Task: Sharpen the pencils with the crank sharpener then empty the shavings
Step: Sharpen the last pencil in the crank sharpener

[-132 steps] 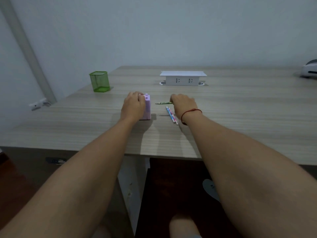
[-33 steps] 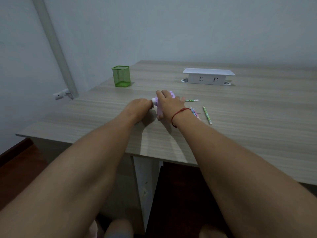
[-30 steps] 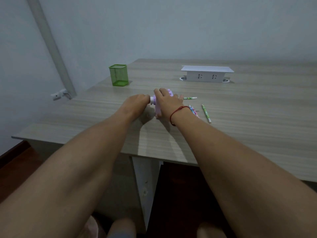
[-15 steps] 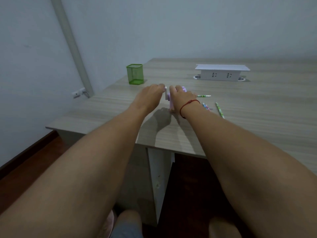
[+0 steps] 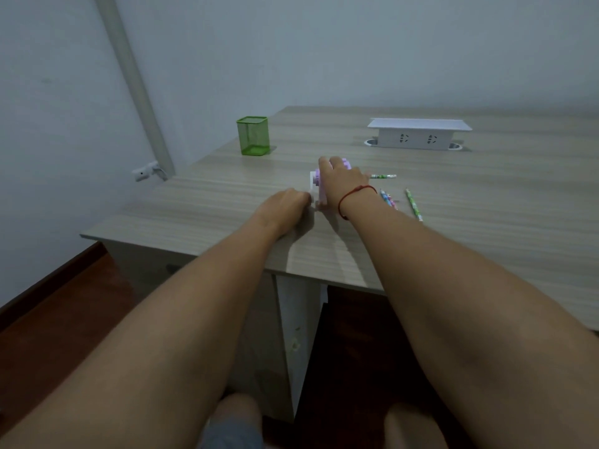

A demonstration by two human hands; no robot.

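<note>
A small lilac crank sharpener [image 5: 317, 177] stands on the wooden desk [image 5: 486, 202]. My right hand [image 5: 342, 184] lies over its top and grips it. My left hand [image 5: 287, 207] is closed on the white crank handle at the sharpener's left side, low down. A green patterned pencil [image 5: 383, 176] sticks out of the sharpener's right side, mostly hidden by my right hand. Two other pencils lie loose on the desk to the right: a blue-pink one [image 5: 388, 199] and a green one [image 5: 414, 204].
A green mesh pencil cup [image 5: 253, 135] stands at the far left of the desk. A white pop-up socket box [image 5: 418, 133] sits at the back centre. The desk's near edge and left corner are close to my forearms; dark floor lies below.
My left hand has swung down from the top of the sharpener's left side to a lower spot, turning the crank. The view has shifted, so the desk sits further right.
</note>
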